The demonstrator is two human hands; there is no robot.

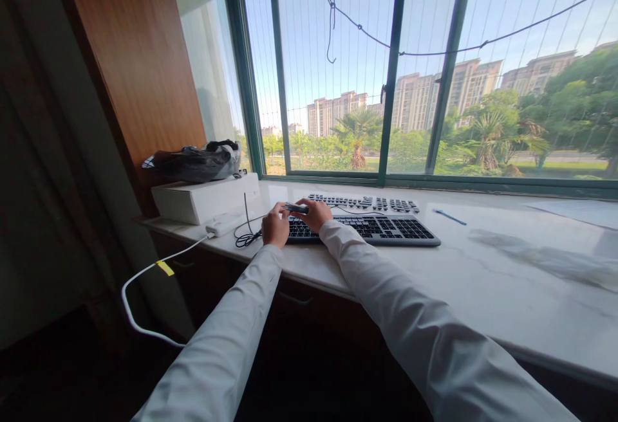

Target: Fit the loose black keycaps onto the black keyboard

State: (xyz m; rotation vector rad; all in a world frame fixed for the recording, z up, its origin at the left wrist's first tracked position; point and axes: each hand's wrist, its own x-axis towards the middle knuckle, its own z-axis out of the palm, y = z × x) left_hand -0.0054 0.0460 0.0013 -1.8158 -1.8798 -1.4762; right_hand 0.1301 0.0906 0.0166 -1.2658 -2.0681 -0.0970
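A black keyboard (403, 229) lies on the white marble sill in front of me. Over its left end, my left hand (275, 226) and my right hand (316, 213) come together. Between their fingertips is a small dark, elongated piece (296, 208), pinched from both sides; its exact kind is too small to make out. My left hand is at the keyboard's left edge, and my right hand partly covers the keys. Behind the keyboard, loose black keycaps (396, 205) are laid out in rows.
A coiled black cable (248, 238) and a white power strip (224, 224) lie left of the keyboard. A white box (203, 200) carries a dark plastic bag (193, 163). To the right are a thin blue tool (450, 217), a clear plastic bag (550, 258) and paper (584, 213).
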